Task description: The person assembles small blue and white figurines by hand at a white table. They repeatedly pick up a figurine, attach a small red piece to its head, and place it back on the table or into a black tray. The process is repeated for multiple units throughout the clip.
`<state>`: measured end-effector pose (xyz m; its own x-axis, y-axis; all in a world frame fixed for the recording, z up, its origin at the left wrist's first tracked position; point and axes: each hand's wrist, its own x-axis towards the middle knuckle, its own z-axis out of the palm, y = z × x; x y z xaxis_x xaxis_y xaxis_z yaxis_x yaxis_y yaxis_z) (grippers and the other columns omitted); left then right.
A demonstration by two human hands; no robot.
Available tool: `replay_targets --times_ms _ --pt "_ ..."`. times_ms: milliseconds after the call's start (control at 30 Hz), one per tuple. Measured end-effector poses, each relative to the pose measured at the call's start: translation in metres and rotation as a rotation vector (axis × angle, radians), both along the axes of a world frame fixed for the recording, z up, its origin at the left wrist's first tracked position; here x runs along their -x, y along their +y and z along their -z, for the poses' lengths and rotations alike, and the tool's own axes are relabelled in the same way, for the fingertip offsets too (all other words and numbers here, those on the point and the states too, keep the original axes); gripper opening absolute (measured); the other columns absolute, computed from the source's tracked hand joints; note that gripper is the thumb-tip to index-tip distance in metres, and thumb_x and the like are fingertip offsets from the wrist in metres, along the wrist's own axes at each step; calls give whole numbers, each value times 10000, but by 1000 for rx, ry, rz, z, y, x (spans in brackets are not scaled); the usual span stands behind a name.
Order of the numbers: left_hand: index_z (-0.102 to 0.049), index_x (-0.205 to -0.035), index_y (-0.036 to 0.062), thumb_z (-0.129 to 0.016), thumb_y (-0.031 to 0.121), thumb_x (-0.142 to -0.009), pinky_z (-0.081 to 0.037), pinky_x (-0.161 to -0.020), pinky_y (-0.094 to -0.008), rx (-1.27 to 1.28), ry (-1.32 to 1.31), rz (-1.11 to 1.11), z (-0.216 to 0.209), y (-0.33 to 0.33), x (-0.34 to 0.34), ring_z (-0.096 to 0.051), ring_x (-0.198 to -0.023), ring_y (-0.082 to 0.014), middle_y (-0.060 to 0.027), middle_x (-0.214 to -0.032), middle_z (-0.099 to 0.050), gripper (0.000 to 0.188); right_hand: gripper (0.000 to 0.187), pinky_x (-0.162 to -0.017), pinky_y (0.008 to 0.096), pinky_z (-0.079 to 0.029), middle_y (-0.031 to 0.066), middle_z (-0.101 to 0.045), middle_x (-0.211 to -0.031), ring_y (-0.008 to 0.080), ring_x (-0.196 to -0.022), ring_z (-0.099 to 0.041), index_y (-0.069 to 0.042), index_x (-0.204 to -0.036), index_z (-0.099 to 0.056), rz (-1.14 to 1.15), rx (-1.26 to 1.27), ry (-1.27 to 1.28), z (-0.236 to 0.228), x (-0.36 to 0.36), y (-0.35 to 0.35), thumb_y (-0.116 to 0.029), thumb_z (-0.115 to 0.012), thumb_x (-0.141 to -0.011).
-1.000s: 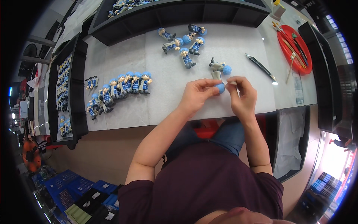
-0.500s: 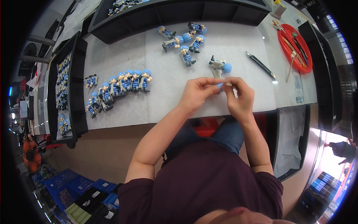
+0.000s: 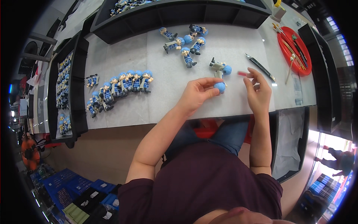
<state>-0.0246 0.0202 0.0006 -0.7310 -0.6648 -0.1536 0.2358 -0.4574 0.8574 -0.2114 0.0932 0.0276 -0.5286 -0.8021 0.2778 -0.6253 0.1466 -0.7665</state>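
Note:
My left hand (image 3: pixel 199 93) pinches a small figurine by its round blue-haired head (image 3: pixel 219 87) near the table's front edge. Its body is mostly hidden. To the right, my right hand (image 3: pixel 259 91) is apart from it, its fingers curled. A short pinkish-red stick (image 3: pixel 242 73) juts out from between thumb and forefinger, seemingly held. Just beyond my left fingertips lies another blue-haired figurine (image 3: pixel 226 70), with a pale part (image 3: pixel 218 74) beside it. A loose group of figurines in blue outfits (image 3: pixel 187 58) lies farther back. More figurines (image 3: pixel 130 81) stand in a curved row at left.
A black craft knife (image 3: pixel 261 68) lies right of my hands. Beyond it, a red oval tray (image 3: pixel 309 63) holds brushes and sticks. Black bins with figurines stand at the back (image 3: pixel 179 18) and left (image 3: pixel 76 89). An open black tray (image 3: pixel 285 171) sits below the table at right.
My right hand has moved right, away from my left hand, and the red stick has come into sight at its fingers. My left hand stays put; the blue head in it now shows more.

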Motion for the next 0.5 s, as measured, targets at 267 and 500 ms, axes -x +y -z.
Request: replay_targets --times_ms 267,500 --pt "-552 -1125 -11 -597 -1 -804 -462 -862 -290 23 -7 8 0 0 1 -585 -937 -172 -122 -1058 -597 324 359 -582 267 -436 89 -592 -937 172 -773 -540 -55 -1050 -601 -79 -54 66 3 13 -8 -37 -675 -699" --pt "-549 -1127 -14 -592 1 -807 -465 -861 -296 -16 4 16 0 -2 -1 -583 -942 -181 -125 -1073 -594 323 283 -596 248 -462 65 -597 -859 146 -677 -554 -26 -1016 -589 -155 -132 69 9 15 -16 -21 -652 -740"
